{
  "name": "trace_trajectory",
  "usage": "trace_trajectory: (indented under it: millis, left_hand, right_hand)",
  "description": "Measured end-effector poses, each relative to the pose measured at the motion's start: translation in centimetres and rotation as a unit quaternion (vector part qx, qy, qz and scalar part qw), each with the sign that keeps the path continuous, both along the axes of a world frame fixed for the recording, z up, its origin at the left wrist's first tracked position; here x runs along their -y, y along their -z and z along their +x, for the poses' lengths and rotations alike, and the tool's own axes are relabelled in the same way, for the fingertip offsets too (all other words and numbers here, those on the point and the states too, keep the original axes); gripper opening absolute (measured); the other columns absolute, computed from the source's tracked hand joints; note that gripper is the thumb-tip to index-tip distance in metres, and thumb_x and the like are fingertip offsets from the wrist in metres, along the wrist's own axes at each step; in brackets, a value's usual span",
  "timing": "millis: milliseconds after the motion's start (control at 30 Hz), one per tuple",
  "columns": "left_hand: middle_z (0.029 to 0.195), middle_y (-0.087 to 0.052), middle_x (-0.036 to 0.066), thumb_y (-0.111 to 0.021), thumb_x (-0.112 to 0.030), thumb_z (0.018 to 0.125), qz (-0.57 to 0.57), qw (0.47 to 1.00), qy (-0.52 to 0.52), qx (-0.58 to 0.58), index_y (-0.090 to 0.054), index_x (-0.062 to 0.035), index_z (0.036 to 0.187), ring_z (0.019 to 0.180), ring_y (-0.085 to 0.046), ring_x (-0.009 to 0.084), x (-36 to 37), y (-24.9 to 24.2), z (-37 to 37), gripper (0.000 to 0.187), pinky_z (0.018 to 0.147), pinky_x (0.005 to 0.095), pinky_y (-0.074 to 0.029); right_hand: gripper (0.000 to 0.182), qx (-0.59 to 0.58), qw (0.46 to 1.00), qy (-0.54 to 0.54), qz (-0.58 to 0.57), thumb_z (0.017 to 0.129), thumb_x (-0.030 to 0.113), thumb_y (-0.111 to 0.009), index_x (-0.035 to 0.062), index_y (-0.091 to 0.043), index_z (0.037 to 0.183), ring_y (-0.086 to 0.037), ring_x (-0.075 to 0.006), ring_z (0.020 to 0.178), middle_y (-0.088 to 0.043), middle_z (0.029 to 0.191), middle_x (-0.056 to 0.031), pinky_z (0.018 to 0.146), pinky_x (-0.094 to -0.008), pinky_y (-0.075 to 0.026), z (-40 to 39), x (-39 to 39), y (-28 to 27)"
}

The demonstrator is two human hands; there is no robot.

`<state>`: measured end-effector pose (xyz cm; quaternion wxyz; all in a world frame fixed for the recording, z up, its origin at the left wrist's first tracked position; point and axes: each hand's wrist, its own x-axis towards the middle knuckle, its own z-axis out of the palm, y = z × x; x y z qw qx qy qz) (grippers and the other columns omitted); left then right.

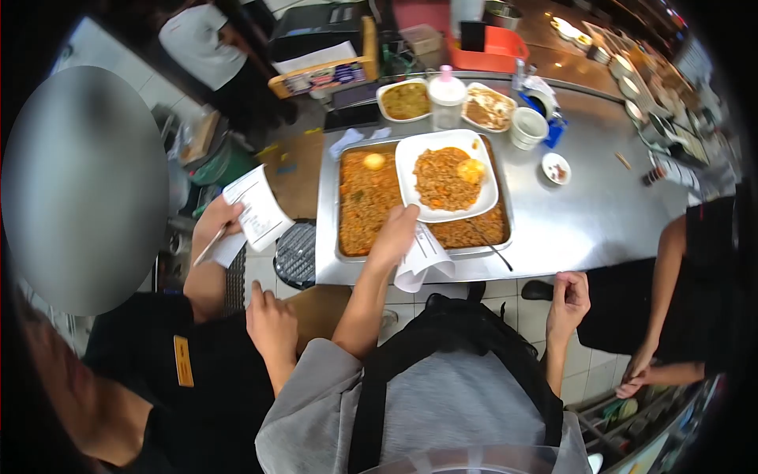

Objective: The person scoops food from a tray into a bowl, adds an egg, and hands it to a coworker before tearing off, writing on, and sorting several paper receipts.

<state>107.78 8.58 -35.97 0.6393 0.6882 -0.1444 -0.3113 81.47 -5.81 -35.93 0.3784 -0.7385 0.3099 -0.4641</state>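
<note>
My left hand (pixel 395 235) is closed on the near edge of a square white plate (pixel 407 188), above a metal tray (pixel 325 245). Rice with minced meat (pixel 438 182) and a yellow egg-like piece (pixel 470 170) lie on the plate. A curled printed slip (pixel 418 257) hangs by the same hand. The tray holds more of the reddish food, with a pale round piece (pixel 374 161) on top and a dark utensil handle (pixel 493 249) across its near rim. By the table's front edge, my right hand (pixel 570 300) has its fingers curled, nothing visible in them.
On the left, a co-worker's hand (pixel 217 221) holds a printed slip (pixel 257 207); their other hand (pixel 271 320) is near my left sleeve. Another person's clasped hands (pixel 638 373) are at right. White dishes (pixel 404 101), a pink-topped container (pixel 448 101) and cups (pixel 528 126) stand behind the tray.
</note>
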Motion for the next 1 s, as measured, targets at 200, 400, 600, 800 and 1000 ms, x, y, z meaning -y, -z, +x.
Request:
trace_trajectory:
  millis: [200,400,600,800,1000]
  left_hand:
    - [0.062,-0.05,0.003,-0.045,-0.022,0.082,-0.003,0.997,0.059,-0.042,-0.056,0.0036,0.081,0.053,-0.046,0.0105,-1.3,-2.2,1.0,0.028,0.048,0.0258,-0.036]
    - [0.062,-0.051,0.005,-0.04,-0.022,0.083,0.017,0.999,0.046,-0.019,-0.054,0.0052,0.079,0.051,-0.046,0.0125,1.6,-4.8,-1.5,0.031,0.047,0.0269,-0.037]
    - [0.065,-0.053,0.006,-0.041,-0.021,0.083,0.022,0.996,0.07,-0.041,-0.054,0.0041,0.085,0.051,-0.048,0.0124,6.4,-7.4,-4.8,0.029,0.047,0.0268,-0.039]
    - [0.061,-0.05,0.004,-0.039,-0.023,0.09,-0.024,0.992,0.123,0.011,-0.056,0.0005,0.073,0.053,-0.046,0.0129,11.9,-4.6,-5.4,0.033,0.049,0.031,-0.041]
    - [0.082,-0.056,0.022,-0.037,-0.025,0.087,0.014,0.99,0.139,0.029,-0.054,0.0104,0.088,0.075,-0.056,0.0232,16.1,-7.2,-7.4,0.039,0.069,0.036,-0.043]
  right_hand:
    - [0.004,-0.004,0.997,0.074,-0.014,0.078,-0.004,-0.056,0.0006,-0.056,0.077,-0.043,-0.0054,0.064,-0.049,0.075,-0.0002,0.055,-0.0186,-0.034,-1.0,-2.9,-1.9]
    - [0.005,0.003,0.989,0.06,0.135,0.082,0.003,-0.056,0.0001,-0.059,0.08,-0.041,-0.0024,0.061,-0.049,0.07,0.0033,0.053,-0.017,-0.033,-1.8,0.5,-2.7]
    - [0.01,-0.028,0.973,-0.031,0.226,0.076,0.007,-0.065,-0.0005,-0.059,0.073,-0.041,-0.0024,0.055,-0.049,0.059,0.005,0.051,-0.0177,-0.032,-2.7,5.8,-3.6]
    - [0.037,0.068,0.892,-0.253,0.368,0.09,0.018,-0.048,0.0001,-0.04,0.121,-0.057,-0.0167,0.077,-0.051,0.098,-0.0076,0.066,-0.0256,-0.047,3.3,9.8,-7.5]
    - [0.042,0.095,0.846,-0.318,0.418,0.092,0.027,-0.042,0.0026,-0.034,0.125,-0.055,-0.0194,0.087,-0.049,0.111,-0.0092,0.069,-0.0269,-0.046,2.3,15.0,-5.6]
